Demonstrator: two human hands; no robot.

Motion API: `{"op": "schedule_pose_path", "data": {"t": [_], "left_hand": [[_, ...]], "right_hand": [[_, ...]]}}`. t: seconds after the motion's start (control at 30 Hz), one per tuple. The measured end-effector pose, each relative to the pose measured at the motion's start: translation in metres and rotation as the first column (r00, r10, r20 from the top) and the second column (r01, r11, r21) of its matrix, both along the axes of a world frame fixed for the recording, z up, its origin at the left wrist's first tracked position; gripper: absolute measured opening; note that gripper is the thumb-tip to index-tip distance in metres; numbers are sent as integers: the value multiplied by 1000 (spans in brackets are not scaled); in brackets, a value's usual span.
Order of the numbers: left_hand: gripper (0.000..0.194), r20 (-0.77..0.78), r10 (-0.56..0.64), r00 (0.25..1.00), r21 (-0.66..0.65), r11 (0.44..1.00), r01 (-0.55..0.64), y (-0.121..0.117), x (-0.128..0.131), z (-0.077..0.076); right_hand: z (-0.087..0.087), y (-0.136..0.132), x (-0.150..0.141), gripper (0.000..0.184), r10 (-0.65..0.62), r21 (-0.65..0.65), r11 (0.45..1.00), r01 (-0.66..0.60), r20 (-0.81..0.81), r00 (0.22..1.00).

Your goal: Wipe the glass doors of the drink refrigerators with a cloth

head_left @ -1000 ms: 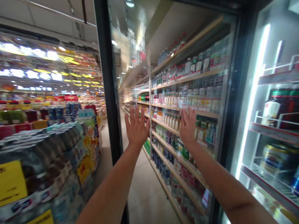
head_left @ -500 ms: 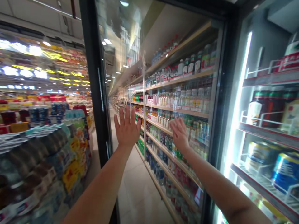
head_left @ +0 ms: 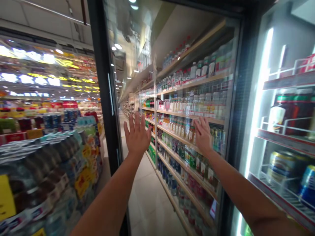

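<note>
A tall glass door (head_left: 177,29) with a black frame stands ajar in front of me. My left hand (head_left: 138,139) is raised at the glass, palm forward with its fingers spread. It holds nothing, and contact with the pane is hard to confirm. Further right, my right hand (head_left: 203,136) is up at the same pane with its fingers bent and bunched together. A small pale patch shows by those fingertips; what it is, I cannot make out. Bottles on wooden shelves (head_left: 190,114) appear in the glass behind both hands.
On the right, a lit cooler holds dark bottles (head_left: 278,111) and cans (head_left: 282,164) on wire-fronted shelves. Stacked packs of bottles (head_left: 49,157) with yellow signs fill the left. Pale floor (head_left: 144,193) shows through the door, whose black edge (head_left: 104,85) is upright on the left.
My right hand has moved up and to the right across the glass. My left hand stays in nearly the same spot on the pane. The whole view has shifted slightly.
</note>
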State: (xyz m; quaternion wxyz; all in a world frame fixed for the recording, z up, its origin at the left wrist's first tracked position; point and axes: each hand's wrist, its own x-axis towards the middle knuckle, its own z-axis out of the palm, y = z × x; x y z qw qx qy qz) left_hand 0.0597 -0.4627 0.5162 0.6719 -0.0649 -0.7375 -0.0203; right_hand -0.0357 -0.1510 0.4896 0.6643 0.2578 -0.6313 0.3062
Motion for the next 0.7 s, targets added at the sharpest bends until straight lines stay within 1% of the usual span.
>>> {"op": "schedule_pose_path", "data": {"t": [0.03, 0.1, 0.13, 0.17, 0.2, 0.23, 0.27, 0.3, 0.33, 0.37, 0.4, 0.43, 0.5, 0.53, 0.57, 0.6, 0.63, 0.67, 0.7], "left_hand": [[65, -3, -1, 1000, -1, 1000, 1, 0, 0, 0], [65, -2, -9, 1000, 4, 1000, 9, 0, 0, 0], [65, 1, -15, 1000, 7, 1000, 15, -1, 0, 0], [65, 6, -20, 1000, 11, 1000, 20, -1, 0, 0], [65, 10, -24, 1000, 16, 1000, 24, -1, 0, 0], [65, 15, -27, 1000, 19, 999, 27, -1, 0, 0], [64, 18, -29, 999, 21, 999, 29, -1, 1, 0], [64, 21, -29, 999, 22, 999, 29, -1, 1, 0], [64, 23, -28, 999, 23, 999, 27, -1, 1, 0], [64, 24, -26, 999, 25, 999, 25, -1, 1, 0], [64, 24, -23, 999, 24, 999, 23, -1, 1, 0], [64, 24, -19, 1000, 23, 1000, 19, -1, 0, 0], [63, 17, -6, 1000, 17, 1000, 5, -1, 0, -1], [63, 12, 4, 1000, 12, 1000, -4, -1, 0, -1], [63, 7, 14, 1000, 5, 1000, -14, -1, -1, -1], [63, 1, 22, 1000, -1, 1000, -22, -1, -1, -1], [63, -5, 26, 1000, -6, 1000, -26, -1, -1, -1], [63, -7, 23, 1000, -9, 1000, -23, -1, -1, -1], [63, -6, 13, 1000, -9, 1000, -13, -1, -1, -2]], "right_hand": [[10, 1, 0, 38, -9, -61, 998, 9, -2, 1000], [29, -1, -1, 41, -30, -215, 976, 29, -1, 1000], [34, -5, 1, 42, -30, -252, 967, 28, -5, 1000], [36, -13, 4, 43, -22, -241, 970, 19, -13, 1000], [34, -24, 8, 43, -7, -184, 983, 3, -24, 1000], [29, -37, 13, 42, 16, -91, 996, -19, -34, 999], [22, -50, 19, 40, 45, 28, 999, -44, -40, 998], [17, -63, 24, 39, 79, 143, 987, -70, -52, 996], [14, -72, 28, 39, 115, 266, 959, -96, -55, 992], [15, -78, 30, 41, 136, 333, 936, -110, -55, 989], [19, -81, 31, 43, 143, 347, 931, -114, -57, 988], [27, -81, 30, 44, 133, 312, 944, -108, -61, 989], [44, -78, 27, 45, 86, 150, 986, -73, -77, 993], [49, -79, 26, 45, 65, 87, 995, -57, -86, 994], [51, -82, 27, 44, 54, 62, 997, -48, -98, 994], [48, -87, 29, 44, 55, 83, 995, -45, -116, 992], [43, -94, 32, 43, 67, 140, 989, -48, -135, 989], [36, -101, 35, 42, 90, 227, 973, -52, -159, 983], [29, -107, 38, 40, 119, 330, 942, -54, -181, 976]]}}
